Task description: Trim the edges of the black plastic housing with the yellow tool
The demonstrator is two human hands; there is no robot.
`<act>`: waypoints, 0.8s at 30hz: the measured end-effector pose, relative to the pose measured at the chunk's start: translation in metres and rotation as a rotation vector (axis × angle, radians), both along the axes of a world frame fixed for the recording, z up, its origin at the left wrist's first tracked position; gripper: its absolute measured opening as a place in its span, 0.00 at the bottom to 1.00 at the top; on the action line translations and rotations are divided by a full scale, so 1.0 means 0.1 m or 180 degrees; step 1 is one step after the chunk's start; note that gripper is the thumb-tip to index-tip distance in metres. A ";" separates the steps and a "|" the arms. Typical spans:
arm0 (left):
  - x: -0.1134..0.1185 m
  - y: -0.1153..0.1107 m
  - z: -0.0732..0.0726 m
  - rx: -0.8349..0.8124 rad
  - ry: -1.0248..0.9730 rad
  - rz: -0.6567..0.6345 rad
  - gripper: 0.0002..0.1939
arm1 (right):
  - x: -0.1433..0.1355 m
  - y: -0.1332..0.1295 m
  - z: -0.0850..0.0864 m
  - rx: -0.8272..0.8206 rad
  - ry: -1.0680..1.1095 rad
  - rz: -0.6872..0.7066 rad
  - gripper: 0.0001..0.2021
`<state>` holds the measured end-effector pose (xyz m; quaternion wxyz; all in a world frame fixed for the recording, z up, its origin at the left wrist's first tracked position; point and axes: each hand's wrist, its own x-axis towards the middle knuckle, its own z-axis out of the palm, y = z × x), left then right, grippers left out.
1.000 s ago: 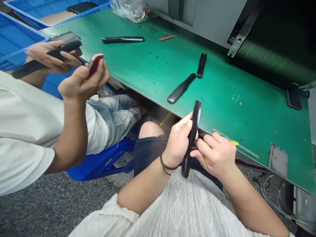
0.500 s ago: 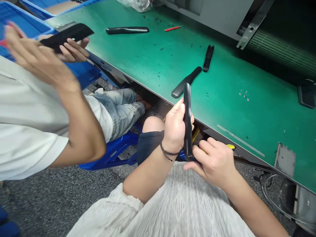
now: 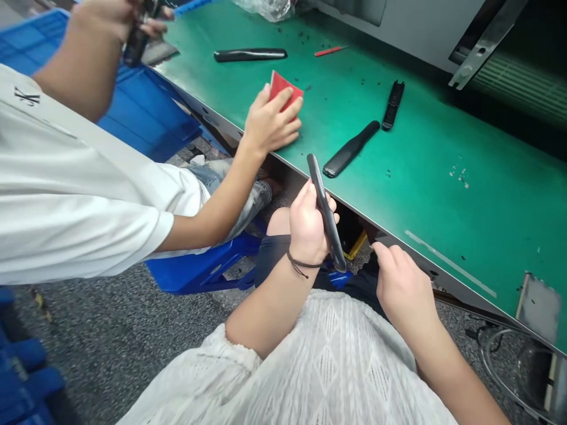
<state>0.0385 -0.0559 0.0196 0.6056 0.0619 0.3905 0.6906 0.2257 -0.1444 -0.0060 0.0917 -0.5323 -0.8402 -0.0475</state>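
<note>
While left hand (image 3: 305, 223) grips black piece (image 3: 326, 213) | right hand (image 3: 403, 280) apart, curled, contents unclear

Held piece (image 3: 326, 212) glossy smooth plastic; tabletop (image 3: 425, 195) smooth; blouse (image 3: 328, 360) textured cloth

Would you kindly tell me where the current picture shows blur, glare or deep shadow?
Head view: the co-worker's raised hand and the dark piece in it are blurred; head view: pale sheen shows on the black handle piece in the left hand; head view: the recess at upper right sinks into deep shadow.
</note>
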 end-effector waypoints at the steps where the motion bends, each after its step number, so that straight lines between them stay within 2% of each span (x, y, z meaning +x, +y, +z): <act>1: -0.01 0.00 -0.01 -0.0006 -0.0006 0.0026 0.10 | 0.02 0.02 -0.05 -0.0141 -0.0303 -0.0103 0.27; 3: -0.02 0.00 -0.02 -0.0008 -0.0021 0.0059 0.10 | 0.07 0.06 -0.11 -0.0414 -0.0696 -0.0240 0.43; 5: -0.02 0.00 -0.03 -0.0006 -0.0047 0.0093 0.10 | 0.09 0.08 -0.11 -0.0603 -0.0548 -0.0346 0.48; 7: -0.01 0.00 -0.03 -0.0018 -0.0086 0.0119 0.09 | 0.08 0.07 -0.05 -0.0722 0.0093 -0.0413 0.43; 10: 0.03 0.00 -0.06 -0.0082 -0.0096 0.0196 0.09 | -0.07 0.00 0.05 -0.1243 0.1566 -0.0313 0.34; 12: 0.07 -0.01 -0.12 -0.0056 -0.0035 0.0247 0.08 | -0.22 -0.06 0.09 -0.1629 0.2550 -0.0138 0.23; 14: 0.09 -0.06 -0.22 0.0001 0.0223 0.0185 0.07 | -0.35 -0.09 0.09 -0.1602 0.3276 -0.0047 0.09; 16: 0.03 -0.14 -0.33 0.0048 0.0955 -0.0007 0.09 | -0.42 -0.11 0.10 -0.1329 0.3658 -0.0066 0.03; 19: -0.20 -0.34 -0.43 0.0208 0.3031 -0.0051 0.30 | -0.37 -0.12 0.14 -0.1450 0.3857 0.0013 0.03; 22: -0.44 -0.54 -0.36 0.0456 0.4795 0.0214 0.48 | -0.26 -0.14 0.19 -0.1805 0.3939 0.0172 0.04; 24: -0.50 -0.61 -0.27 0.0766 0.5411 0.0409 0.48 | -0.23 -0.15 0.23 -0.1831 0.3932 0.0240 0.05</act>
